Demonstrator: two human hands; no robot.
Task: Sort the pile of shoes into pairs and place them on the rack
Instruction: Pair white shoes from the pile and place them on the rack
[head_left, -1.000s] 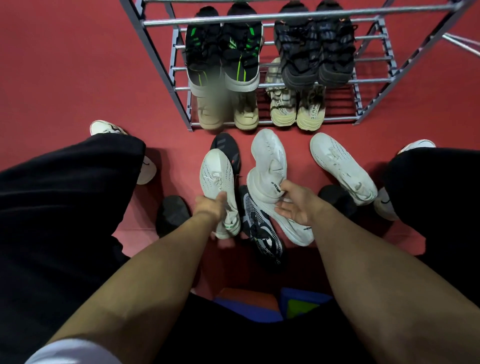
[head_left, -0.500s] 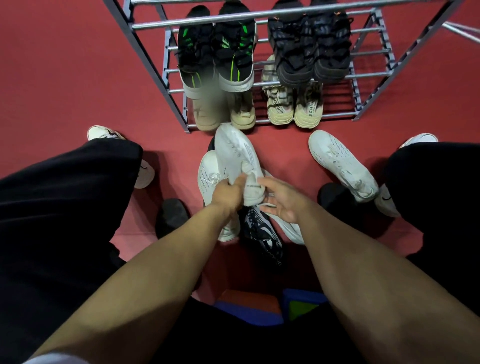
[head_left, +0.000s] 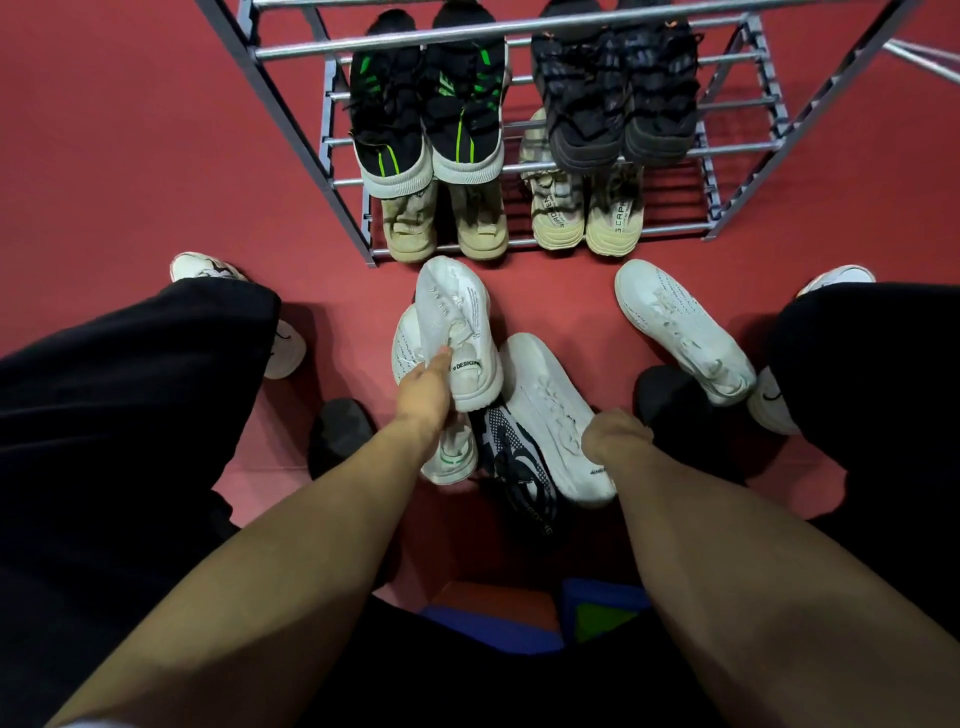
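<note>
— What's the left hand (head_left: 423, 387) got?

— A white knit sneaker (head_left: 457, 332), pinched at the heel collar, thumb inside, toe pointing at the rack (head_left: 291, 52). It hangs right over another white one (head_left: 447, 457) lying on the red floor (head_left: 130, 156), probably to check the match.

— And the right hand (head_left: 613, 434)?

— Curled down on a chunkier white sneaker (head_left: 550, 410) in the pile. I can't tell whether the fingers have closed on it.

— Is the rack filling up?

— Four pairs sit there: a black-and-green pair (head_left: 431, 109) and a dark pair (head_left: 618, 93) above, two beige pairs below. A patterned black shoe (head_left: 514, 462) lies between the hands, and another white sneaker (head_left: 680, 332) lies well apart on the right.
</note>
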